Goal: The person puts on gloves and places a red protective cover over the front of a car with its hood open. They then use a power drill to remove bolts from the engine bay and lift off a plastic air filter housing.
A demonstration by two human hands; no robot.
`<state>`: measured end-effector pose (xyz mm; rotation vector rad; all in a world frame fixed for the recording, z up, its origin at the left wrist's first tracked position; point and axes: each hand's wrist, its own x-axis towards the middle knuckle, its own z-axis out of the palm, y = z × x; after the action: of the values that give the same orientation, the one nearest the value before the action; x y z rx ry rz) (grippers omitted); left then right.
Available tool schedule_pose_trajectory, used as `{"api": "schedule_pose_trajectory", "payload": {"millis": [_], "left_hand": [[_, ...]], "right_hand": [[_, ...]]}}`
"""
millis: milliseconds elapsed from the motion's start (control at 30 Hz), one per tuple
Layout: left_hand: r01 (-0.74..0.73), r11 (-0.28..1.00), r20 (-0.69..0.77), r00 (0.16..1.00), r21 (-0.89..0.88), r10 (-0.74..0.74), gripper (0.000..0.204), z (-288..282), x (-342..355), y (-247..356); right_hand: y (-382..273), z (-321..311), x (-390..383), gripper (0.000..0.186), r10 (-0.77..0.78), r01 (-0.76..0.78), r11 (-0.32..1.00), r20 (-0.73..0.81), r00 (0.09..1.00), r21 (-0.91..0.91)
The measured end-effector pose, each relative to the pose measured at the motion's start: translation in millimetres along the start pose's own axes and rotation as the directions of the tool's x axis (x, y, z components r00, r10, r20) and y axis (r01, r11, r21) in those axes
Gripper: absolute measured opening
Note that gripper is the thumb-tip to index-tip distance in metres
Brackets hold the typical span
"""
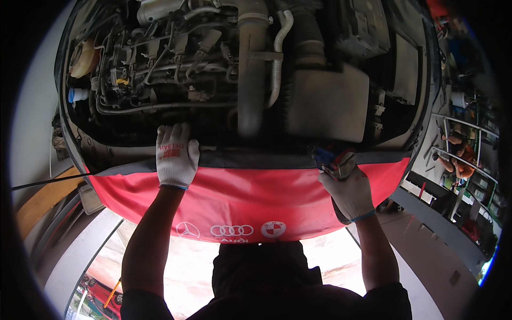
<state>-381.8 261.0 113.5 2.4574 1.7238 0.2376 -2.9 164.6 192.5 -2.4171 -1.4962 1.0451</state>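
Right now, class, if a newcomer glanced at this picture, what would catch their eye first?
Probably the bright red cover, spread across the car's front, just below the dark engine that fills the upper part. Next come the white-gloved hands on it: the left hand with fingers extended at the engine bay's front edge, and the right hand, farther right, holding a blue and dark tool.

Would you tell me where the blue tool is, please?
In the head view, the blue tool is right of centre, in the right hand, by the red cover.
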Motion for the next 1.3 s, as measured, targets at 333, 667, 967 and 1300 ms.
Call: {"api": "schedule_pose_trajectory", "payload": {"millis": [333, 667, 967, 1300], "left_hand": [[0.033, 0.999, 0.053, 0.998, -0.018, -0.032, 0.039, -1, -3, -4], [-0.040, 0.999, -0.094, 0.995, 0.017, 0.042, 0.036, 8, -5, -8], [0.033, 0.999, 0.018, 0.999, -0.024, -0.032, 0.035, 5, -5, -10], [0.037, 0.999, 0.043, 0.998, -0.018, -0.036, 0.038, 4, -5, -11]], "right_hand": [[-13, 1, -11, 0.040, 0.037, -0.038, 0.995, -0.014, 0.999, -0.094], [-46, -14, 26, 0.045, -0.328, 0.382, 0.716, 0.201, 0.923, -0.584], [-58, -17, 14, 0.050, -0.193, 0.236, 0.880, 0.144, 0.971, -0.412], [-63, -16, 8, 0.047, -0.195, 0.232, 0.849, 0.127, 0.972, -0.475]]}}
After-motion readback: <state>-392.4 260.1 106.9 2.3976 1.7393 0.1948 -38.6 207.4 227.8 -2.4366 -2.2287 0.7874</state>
